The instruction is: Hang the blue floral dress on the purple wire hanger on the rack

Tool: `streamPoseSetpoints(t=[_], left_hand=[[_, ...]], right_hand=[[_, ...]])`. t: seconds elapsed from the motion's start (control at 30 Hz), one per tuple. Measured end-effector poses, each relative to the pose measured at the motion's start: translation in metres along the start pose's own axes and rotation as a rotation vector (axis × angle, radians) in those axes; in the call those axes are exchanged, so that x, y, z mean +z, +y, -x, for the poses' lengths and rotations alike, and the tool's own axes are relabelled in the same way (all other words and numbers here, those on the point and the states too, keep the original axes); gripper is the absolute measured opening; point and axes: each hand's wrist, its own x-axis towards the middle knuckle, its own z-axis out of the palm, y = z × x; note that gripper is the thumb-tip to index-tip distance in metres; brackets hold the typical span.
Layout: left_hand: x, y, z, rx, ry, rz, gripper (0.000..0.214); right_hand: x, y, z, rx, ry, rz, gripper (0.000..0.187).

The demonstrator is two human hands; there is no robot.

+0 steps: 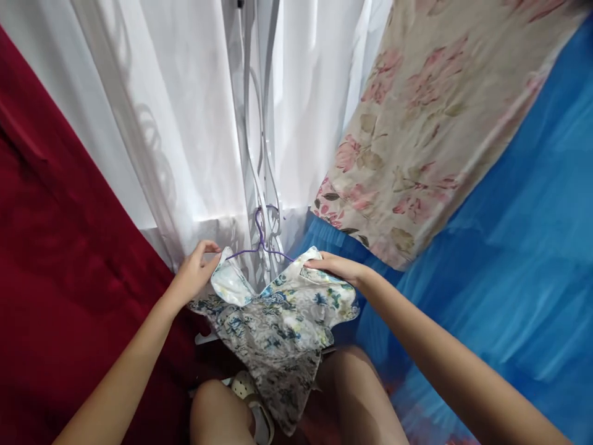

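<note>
A floral blouse [278, 334] in white, blue and yellow hangs in front of me on a thin purple hanger [260, 235]. The hanger's hook is up against the curled lower part of a white metal stand [252, 142]. My left hand [198, 272] has its fingers bent at the blouse's left shoulder edge, pinching the cloth there. At the other shoulder my right hand [334, 267] grips the fabric, fingers lying over the top and thumb hidden. The blouse's lower end tapers down between my knees.
White curtains [194, 111] hang behind the stand. Dark red cloth [69, 266] covers the left side. To the right hang a cream cloth with pink flowers [417, 123] and sheer blue fabric [500, 247]. Below, a cream clog-like shoe [243, 384] shows beside my knee.
</note>
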Motion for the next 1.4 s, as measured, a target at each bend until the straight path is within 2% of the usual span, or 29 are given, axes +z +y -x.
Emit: streamPoseSetpoints(t=[0.1, 0.17, 0.23, 0.4, 0.5, 0.6, 0.7, 0.77, 0.87, 0.97, 1.03, 1.1, 1.2, 1.3, 1.37, 1.4], left_hand=[[0.006, 0.0, 0.011, -0.055, 0.113, -0.094, 0.031], [0.01, 0.003, 0.023, -0.054, 0.175, -0.138, 0.036], [0.015, 0.007, 0.037, -0.06, 0.229, -0.177, 0.036], [0.03, 0.018, 0.077, -0.151, 0.322, -0.27, 0.03], [0.036, 0.032, 0.097, -0.221, 0.35, -0.289, 0.03], [0.04, 0.052, 0.11, -0.233, 0.395, -0.312, 0.029], [0.04, 0.065, 0.117, -0.212, 0.486, -0.375, 0.026], [0.039, 0.062, 0.119, -0.177, 0.528, -0.443, 0.024], [0.04, 0.044, 0.116, -0.114, 0.544, -0.503, 0.021], [0.043, 0.028, 0.104, -0.105, 0.484, -0.461, 0.02], [0.042, 0.024, 0.093, -0.115, 0.441, -0.452, 0.019], [0.035, 0.022, 0.085, -0.122, 0.439, -0.488, 0.019], [0.022, 0.016, 0.084, -0.102, 0.478, -0.521, 0.018], [0.017, 0.0, 0.098, -0.041, 0.529, -0.411, 0.017], [0.024, -0.01, 0.113, -0.079, 0.616, -0.257, 0.017], [0.03, -0.012, 0.121, -0.126, 0.667, -0.177, 0.017]], right_hand=[[-0.007, 0.01, 0.016, -0.171, 0.134, 0.114, 0.044], [-0.012, 0.02, 0.03, -0.287, 0.247, 0.226, 0.04], [-0.015, 0.031, 0.042, -0.35, 0.305, 0.316, 0.033], [-0.027, 0.053, 0.054, -0.475, 0.452, 0.379, 0.04], [-0.044, 0.049, 0.047, -0.539, 0.509, 0.301, 0.033], [-0.058, 0.032, 0.031, -0.539, 0.507, 0.185, 0.028], [-0.055, 0.01, 0.019, -0.527, 0.455, 0.153, 0.029], [-0.042, 0.001, 0.021, -0.538, 0.415, 0.189, 0.032], [-0.013, 0.002, 0.04, -0.579, 0.421, 0.25, 0.039], [0.009, 0.002, 0.059, -0.636, 0.542, 0.285, 0.041], [0.017, -0.006, 0.061, -0.665, 0.649, 0.289, 0.039], [0.022, -0.019, 0.055, -0.652, 0.702, 0.251, 0.037], [0.042, -0.032, 0.054, -0.557, 0.589, 0.173, 0.038], [0.092, -0.023, 0.08, -0.559, 0.415, 0.242, 0.041], [0.129, -0.005, 0.107, -0.621, 0.207, 0.31, 0.045], [0.145, 0.006, 0.12, -0.622, 0.011, 0.328, 0.05]])
